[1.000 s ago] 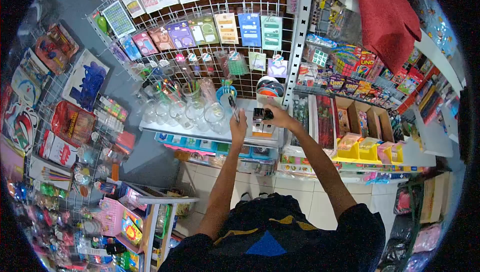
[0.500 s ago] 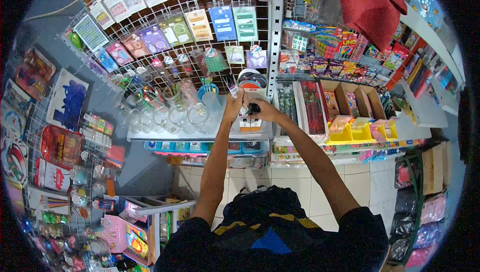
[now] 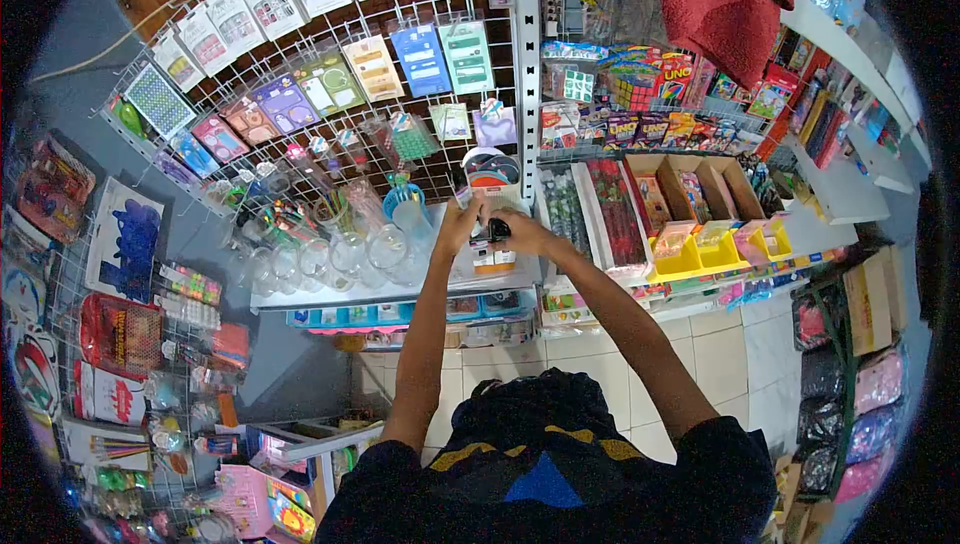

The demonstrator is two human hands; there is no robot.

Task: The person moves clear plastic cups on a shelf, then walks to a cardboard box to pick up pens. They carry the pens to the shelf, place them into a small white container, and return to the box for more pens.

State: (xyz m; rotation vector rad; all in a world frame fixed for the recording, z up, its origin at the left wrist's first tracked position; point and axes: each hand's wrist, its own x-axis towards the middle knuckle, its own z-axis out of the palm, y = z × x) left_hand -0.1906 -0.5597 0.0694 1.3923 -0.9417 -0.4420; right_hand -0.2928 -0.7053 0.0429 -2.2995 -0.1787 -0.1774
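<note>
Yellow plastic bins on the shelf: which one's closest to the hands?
The leftmost yellow plastic bin in the picture. It is nearest the bare right hand; the other yellow bins sit farther right.

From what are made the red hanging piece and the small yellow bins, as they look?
The red hanging piece looks like matt, fuzzy fabric, perhaps towelling: it drapes in soft folds. The yellow bins seem smooth plastic, judging by their even bright colour and thin walls.

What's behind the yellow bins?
Behind the yellow bins: a divided cardboard box with small packs in it. Its lower front is covered by the bins, so whatever is there can't be seen.
</note>
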